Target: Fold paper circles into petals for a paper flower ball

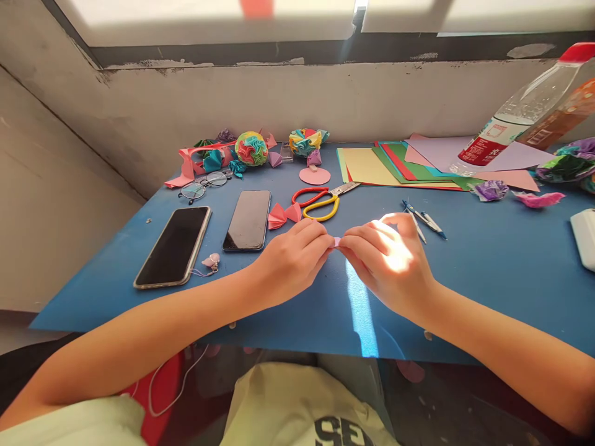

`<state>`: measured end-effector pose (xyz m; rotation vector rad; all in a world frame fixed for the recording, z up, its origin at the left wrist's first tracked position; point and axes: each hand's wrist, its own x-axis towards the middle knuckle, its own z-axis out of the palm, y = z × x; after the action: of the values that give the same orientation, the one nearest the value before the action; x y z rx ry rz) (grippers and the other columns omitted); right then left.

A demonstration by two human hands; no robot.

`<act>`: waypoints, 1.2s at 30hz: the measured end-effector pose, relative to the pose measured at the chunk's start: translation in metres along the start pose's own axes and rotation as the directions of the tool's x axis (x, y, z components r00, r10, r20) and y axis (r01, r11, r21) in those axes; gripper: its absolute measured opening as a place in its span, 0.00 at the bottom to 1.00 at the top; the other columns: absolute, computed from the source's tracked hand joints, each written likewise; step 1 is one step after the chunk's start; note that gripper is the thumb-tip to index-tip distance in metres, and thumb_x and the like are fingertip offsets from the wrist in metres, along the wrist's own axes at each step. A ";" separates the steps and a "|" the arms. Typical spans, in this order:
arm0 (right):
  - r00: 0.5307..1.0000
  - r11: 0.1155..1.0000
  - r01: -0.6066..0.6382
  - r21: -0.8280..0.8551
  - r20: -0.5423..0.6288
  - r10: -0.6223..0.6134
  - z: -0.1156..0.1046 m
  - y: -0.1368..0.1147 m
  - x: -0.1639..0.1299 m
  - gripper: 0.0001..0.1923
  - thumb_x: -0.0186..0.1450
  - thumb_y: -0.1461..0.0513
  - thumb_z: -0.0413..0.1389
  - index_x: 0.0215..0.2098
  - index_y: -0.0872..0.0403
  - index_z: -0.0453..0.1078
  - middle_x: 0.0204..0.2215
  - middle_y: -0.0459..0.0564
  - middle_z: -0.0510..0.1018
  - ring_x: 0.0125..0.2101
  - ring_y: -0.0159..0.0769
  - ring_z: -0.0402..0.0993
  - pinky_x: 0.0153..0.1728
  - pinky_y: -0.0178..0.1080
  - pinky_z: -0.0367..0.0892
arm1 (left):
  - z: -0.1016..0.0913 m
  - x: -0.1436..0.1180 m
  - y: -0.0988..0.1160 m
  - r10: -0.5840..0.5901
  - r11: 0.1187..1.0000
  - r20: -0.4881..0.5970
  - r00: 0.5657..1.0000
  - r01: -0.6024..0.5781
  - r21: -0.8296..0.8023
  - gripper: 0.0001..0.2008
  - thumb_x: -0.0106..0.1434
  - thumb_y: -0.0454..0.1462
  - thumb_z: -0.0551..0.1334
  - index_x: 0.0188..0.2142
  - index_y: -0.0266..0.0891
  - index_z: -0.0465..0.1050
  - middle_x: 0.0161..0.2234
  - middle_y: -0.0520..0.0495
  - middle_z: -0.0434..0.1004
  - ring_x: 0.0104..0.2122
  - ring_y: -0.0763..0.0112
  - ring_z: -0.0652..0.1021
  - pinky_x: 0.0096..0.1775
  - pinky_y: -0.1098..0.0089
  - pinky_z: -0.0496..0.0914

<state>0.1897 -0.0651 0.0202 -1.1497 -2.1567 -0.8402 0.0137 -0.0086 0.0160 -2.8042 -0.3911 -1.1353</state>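
**Pinching a small pink paper piece**

The left hand (290,260) and right hand (388,257) meet fingertip to fingertip, both pinching a tiny pink paper (336,241) just above the blue worktop (488,272). Folding this well likely calls for aligned edges and a firm crease. The paper sits between the two hands. Scissors (320,204) lie just beyond, two phones (247,220) to the left.

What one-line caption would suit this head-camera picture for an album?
Two hands, left hand and right hand, pinch a tiny pink paper piece above a blue table.
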 end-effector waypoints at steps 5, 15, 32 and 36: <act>1.000 1.000 0.029 0.007 0.000 -0.029 0.001 0.000 -0.001 0.10 0.63 0.70 0.50 0.24 0.55 0.62 0.22 0.42 0.68 0.24 0.26 0.61 0.41 0.39 0.54 | 0.001 0.000 0.000 0.043 0.998 0.040 0.998 -0.045 0.054 0.04 0.62 0.29 0.54 0.36 0.31 0.67 0.30 0.43 0.72 0.31 0.69 0.68 0.34 0.68 0.70; 0.996 0.991 0.088 -0.096 -0.016 -0.090 0.000 -0.005 0.000 0.09 0.60 0.75 0.48 0.28 0.57 0.64 0.23 0.41 0.71 0.29 0.27 0.67 0.42 0.40 0.53 | 0.001 0.000 -0.003 0.102 0.987 0.102 0.989 -0.113 0.110 0.06 0.63 0.29 0.51 0.34 0.33 0.67 0.29 0.43 0.71 0.30 0.69 0.67 0.32 0.68 0.68; 0.998 0.996 0.040 -0.083 -0.040 -0.044 -0.001 -0.008 -0.003 0.07 0.60 0.72 0.51 0.29 0.56 0.63 0.20 0.42 0.69 0.26 0.29 0.66 0.39 0.40 0.55 | 0.002 -0.001 0.001 0.097 0.987 0.046 0.994 -0.102 0.126 0.06 0.62 0.29 0.54 0.34 0.31 0.69 0.28 0.43 0.71 0.29 0.70 0.66 0.33 0.69 0.69; 0.998 0.990 0.055 -0.127 -0.007 -0.057 -0.001 -0.008 -0.002 0.07 0.60 0.73 0.51 0.28 0.56 0.63 0.18 0.41 0.67 0.25 0.28 0.65 0.40 0.41 0.53 | 0.001 0.000 -0.001 0.186 0.948 0.099 0.977 -0.205 0.245 0.05 0.60 0.29 0.56 0.33 0.28 0.70 0.27 0.44 0.71 0.30 0.69 0.68 0.34 0.69 0.69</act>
<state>0.1845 -0.0704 0.0169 -1.1472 -2.1621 -1.0184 0.0141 -0.0071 0.0157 -2.5976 -0.2367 -0.8727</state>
